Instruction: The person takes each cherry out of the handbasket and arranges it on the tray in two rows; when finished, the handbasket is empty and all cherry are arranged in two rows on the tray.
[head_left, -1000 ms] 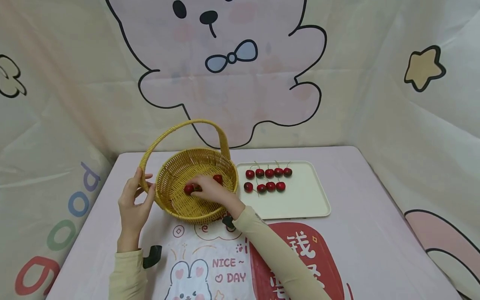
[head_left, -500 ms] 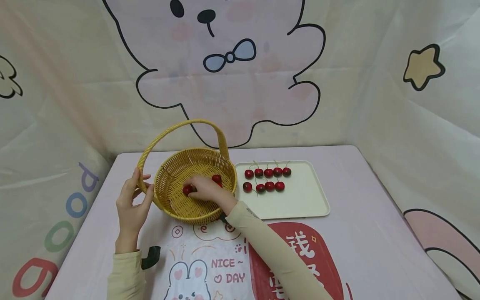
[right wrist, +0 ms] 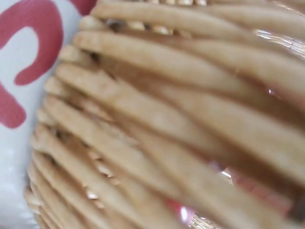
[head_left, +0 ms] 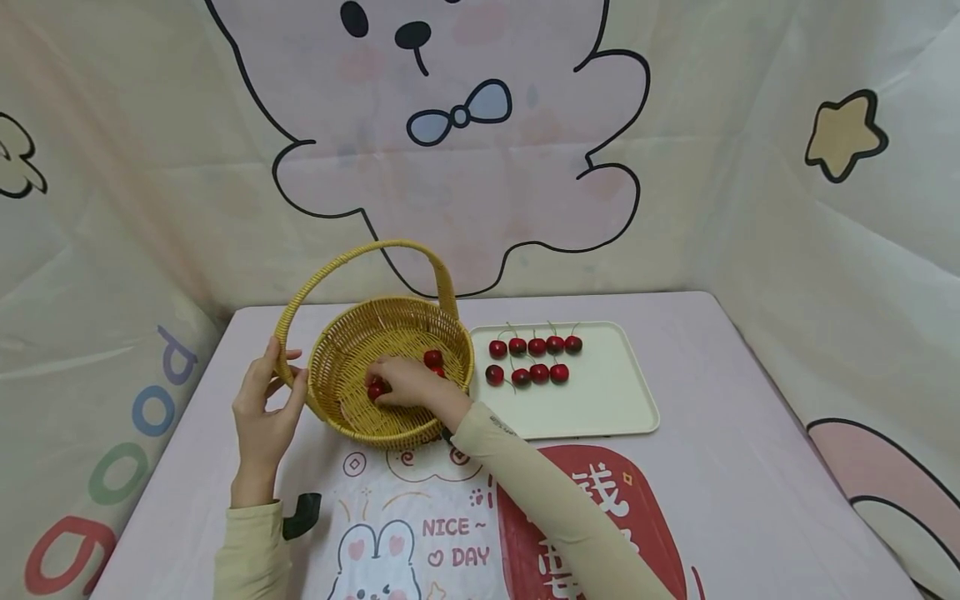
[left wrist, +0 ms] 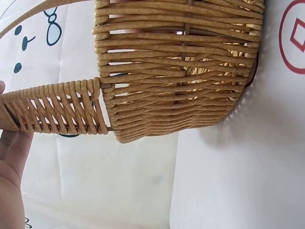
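My left hand (head_left: 266, 417) pinches the lower left end of the handle (head_left: 300, 304) of a yellow woven basket (head_left: 390, 429). The left wrist view has part of that hand (left wrist: 12, 167) against the handle's wrapped band (left wrist: 52, 107). Reaching over the near right rim, my right hand (head_left: 408, 385) is down inside the basket. A dark red cherry (head_left: 377, 388) sits between its thumb and fingers, partly covered by them. Other cherries (head_left: 433, 358) lie in the basket's right side, behind the hand. Blurred basket weave (right wrist: 167, 109) fills most of the right wrist view, where the hand is hidden.
Right of the basket stands a cream tray (head_left: 600, 408), close to its rim. Two rows of stemmed cherries (head_left: 538, 373) lie on its upper left part. A printed mat (head_left: 450, 500) covers the near part of the table (head_left: 750, 467). A cartoon cloth (head_left: 465, 183) hangs behind.
My right hand has turned slightly inside the basket, and the cherry at its fingertips is a little lower in view. My left hand keeps its grip on the handle. The tray's cherries stay put.
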Demonstrator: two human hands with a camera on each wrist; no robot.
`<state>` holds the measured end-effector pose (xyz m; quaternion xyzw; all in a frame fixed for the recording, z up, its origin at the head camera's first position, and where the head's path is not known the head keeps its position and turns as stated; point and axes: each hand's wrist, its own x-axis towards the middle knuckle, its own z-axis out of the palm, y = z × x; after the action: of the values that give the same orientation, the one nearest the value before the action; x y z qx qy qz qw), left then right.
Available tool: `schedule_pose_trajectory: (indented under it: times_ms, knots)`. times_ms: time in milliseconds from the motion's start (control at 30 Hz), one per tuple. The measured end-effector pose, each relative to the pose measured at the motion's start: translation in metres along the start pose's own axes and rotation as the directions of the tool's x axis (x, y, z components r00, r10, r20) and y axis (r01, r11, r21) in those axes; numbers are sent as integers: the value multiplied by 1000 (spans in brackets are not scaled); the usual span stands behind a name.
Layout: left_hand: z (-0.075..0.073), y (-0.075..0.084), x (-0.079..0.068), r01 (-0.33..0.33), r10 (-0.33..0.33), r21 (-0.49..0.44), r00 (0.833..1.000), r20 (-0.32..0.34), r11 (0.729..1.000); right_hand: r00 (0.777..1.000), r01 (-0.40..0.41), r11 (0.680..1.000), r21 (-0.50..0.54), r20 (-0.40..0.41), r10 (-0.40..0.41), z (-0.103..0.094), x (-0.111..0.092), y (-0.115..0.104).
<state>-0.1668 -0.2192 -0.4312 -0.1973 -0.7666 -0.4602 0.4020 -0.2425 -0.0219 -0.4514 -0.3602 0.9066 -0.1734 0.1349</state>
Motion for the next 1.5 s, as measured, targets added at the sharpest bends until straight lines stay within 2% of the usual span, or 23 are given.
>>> schedule_pose_trajectory:
  times_ms: [400,667,933,1267,1500]
  knots:
    - [0,0,0,13,-13,-2,1000,0,1000,995,40,999,11,-92,-39,-4,-7,2]
    - [1,25,9,10,-10,1,1000,4,1000,989,57,994,94,-140,-44,-10,-21,3]
    - [0,29,10,6,-6,5,1000,2,1000,977,100,985,143,-201,-70,-18,-38,2]
    - [1,29,10,3,-3,8,1000,-3,1000,961,67,994,90,-274,-40,-27,-59,-2]
    - [1,30,11,2,-2,-1,1000,-5,1000,946,93,973,213,-325,-19,-34,-79,-2]
